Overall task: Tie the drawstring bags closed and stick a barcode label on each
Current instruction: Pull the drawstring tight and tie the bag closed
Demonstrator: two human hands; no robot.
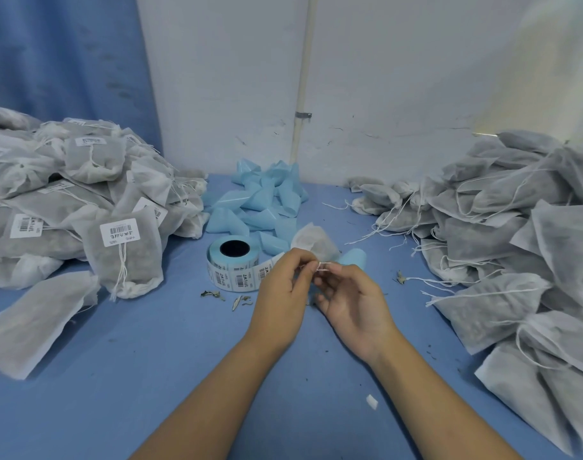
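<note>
Drawstring bag (316, 242) held by its white string (324, 265) between two hands over a blue table (150, 360).

Left hand (282, 283) and right hand (355, 305) each pinch the string with curled fingertips that almost meet. The bag sits just beyond the fingertips. A label roll (233, 267) stands just left of the left fingers, with crumpled blue backing paper (260, 200) beyond it. Labelled bags (67, 194) are heaped well to the left of the fingers, and unlabelled bags (516, 244) with loose strings well to the right.
</note>
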